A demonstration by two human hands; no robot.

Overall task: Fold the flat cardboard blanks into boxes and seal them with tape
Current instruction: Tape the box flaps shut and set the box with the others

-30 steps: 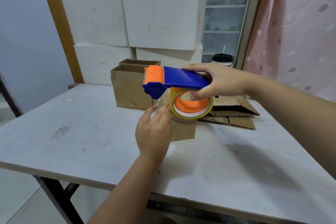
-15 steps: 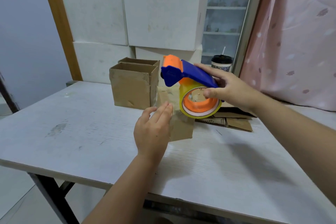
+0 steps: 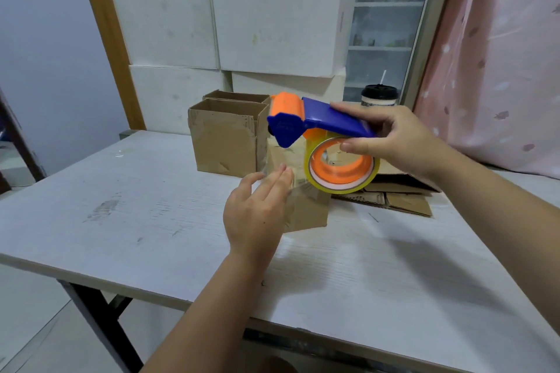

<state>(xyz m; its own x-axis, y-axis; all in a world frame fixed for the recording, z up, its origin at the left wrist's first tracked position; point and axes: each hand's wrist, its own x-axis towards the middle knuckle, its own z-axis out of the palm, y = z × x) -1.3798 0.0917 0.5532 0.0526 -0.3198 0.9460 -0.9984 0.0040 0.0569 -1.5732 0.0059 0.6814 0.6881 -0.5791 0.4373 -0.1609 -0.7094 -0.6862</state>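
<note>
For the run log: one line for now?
phase: taping | right hand: grips tape dispenser by box | left hand: fingers straight at box | blanks: flat on table

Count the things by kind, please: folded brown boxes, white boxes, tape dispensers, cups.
Folded brown boxes: 3
White boxes: 4
Tape dispenser: 1
Lidded cup: 1
Total: 9
Flat blanks lie piled; their number cannot be told.

We looked from a single head-worn camera, forward and down across the bench [image 3: 121, 206], its near edge close below us.
</note>
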